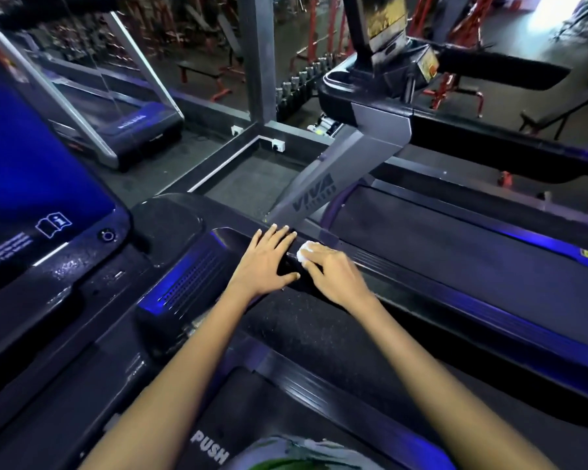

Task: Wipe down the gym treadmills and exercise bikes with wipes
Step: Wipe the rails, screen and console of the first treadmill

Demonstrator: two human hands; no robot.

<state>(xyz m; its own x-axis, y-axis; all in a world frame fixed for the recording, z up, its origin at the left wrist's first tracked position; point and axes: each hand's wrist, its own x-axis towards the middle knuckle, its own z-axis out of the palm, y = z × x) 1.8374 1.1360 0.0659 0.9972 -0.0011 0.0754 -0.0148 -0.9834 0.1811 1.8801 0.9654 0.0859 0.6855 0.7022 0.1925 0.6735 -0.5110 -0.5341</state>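
Head view shows the white wipe (pixel 305 251) bunched under the curled right hand (pixel 333 276) on the treadmill side rail (pixel 404 276), left hand (pixel 269 257) flat beside it; so small a wad could slip free or skip patches.
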